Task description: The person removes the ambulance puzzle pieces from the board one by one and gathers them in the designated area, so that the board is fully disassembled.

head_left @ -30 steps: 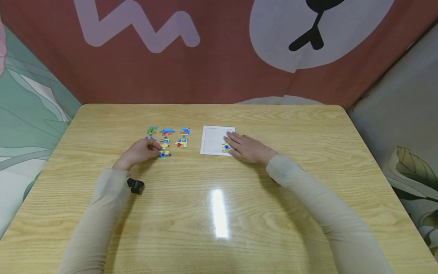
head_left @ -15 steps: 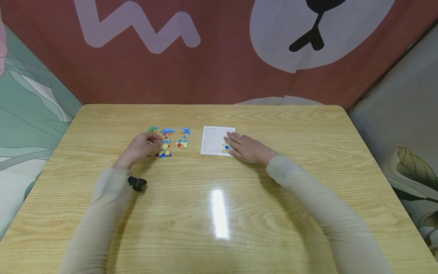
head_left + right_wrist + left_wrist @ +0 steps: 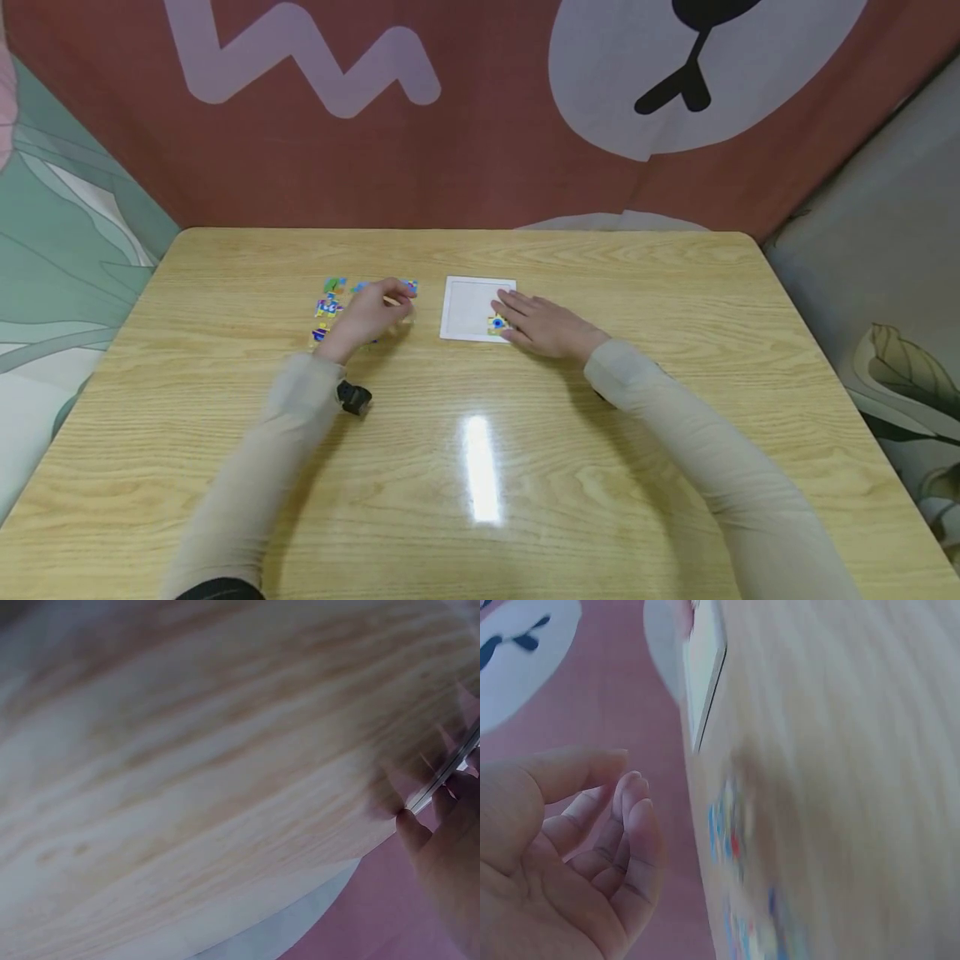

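In the head view my left hand (image 3: 369, 315) hovers over the colourful puzzle pieces on the left half of the table. Its fingers are loosely bent, and the left wrist view shows no piece between the thumb and fingertips. Some pieces are hidden beneath this hand; a green-and-blue piece (image 3: 334, 285) and a mostly blue piece (image 3: 327, 306) show to its left. My right hand (image 3: 550, 323) rests with spread fingers over the right side of the white puzzle tray (image 3: 467, 308). One yellow-and-blue piece (image 3: 496, 323) lies in the tray's lower right corner, partly covered by those fingers.
A light wooden table (image 3: 480, 392) carries everything, with a bright light reflection (image 3: 482, 467) on its near part. Behind its far edge hangs a reddish-brown printed cloth (image 3: 480, 158). Another piece (image 3: 320, 334) lies close to my left wrist.
My left hand has moved right, from the left column of pieces to above the right-hand ones, uncovering pieces on the left. The right hand has stayed on the tray.
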`<state>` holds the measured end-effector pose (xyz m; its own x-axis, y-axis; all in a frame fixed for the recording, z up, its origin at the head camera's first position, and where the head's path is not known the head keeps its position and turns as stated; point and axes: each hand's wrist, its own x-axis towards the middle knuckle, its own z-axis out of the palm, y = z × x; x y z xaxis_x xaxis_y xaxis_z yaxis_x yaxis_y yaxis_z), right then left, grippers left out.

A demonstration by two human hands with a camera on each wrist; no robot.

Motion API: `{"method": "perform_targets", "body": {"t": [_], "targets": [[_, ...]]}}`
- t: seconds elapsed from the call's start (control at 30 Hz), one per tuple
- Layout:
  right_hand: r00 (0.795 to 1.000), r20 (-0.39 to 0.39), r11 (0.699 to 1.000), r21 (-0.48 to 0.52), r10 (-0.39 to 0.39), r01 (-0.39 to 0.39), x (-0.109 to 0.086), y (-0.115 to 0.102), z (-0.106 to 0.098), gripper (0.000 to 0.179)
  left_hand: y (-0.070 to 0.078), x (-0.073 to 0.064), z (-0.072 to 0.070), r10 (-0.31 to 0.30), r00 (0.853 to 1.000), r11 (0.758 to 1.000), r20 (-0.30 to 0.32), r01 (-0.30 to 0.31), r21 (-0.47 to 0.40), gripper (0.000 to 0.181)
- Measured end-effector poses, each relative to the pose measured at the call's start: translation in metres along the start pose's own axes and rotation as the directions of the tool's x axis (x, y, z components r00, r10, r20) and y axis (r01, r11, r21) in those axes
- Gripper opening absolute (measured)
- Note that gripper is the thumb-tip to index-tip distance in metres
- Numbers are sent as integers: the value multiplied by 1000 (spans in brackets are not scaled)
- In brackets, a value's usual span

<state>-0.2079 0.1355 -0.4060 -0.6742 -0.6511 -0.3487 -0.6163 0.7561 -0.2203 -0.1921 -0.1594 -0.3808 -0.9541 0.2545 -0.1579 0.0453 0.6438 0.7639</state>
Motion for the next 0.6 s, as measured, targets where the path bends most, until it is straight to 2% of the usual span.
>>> {"method": "perform_targets", "body": {"t": [0.13,0.3,0.6], "targets": [[1000,-4,1000,6,4,-4,-1,-1,-1,60,11,7,20,51,999,999,18,-51,19,26],[1000,-25,1000,24,4,-3,-1,-1,-3,61,21,14,40,45,996,999,72,-44,-5,25],[999,-44,998,54,16,-14,1,4,-1,71,36,22,60,65,992,998,111,-66,13,24]]}}
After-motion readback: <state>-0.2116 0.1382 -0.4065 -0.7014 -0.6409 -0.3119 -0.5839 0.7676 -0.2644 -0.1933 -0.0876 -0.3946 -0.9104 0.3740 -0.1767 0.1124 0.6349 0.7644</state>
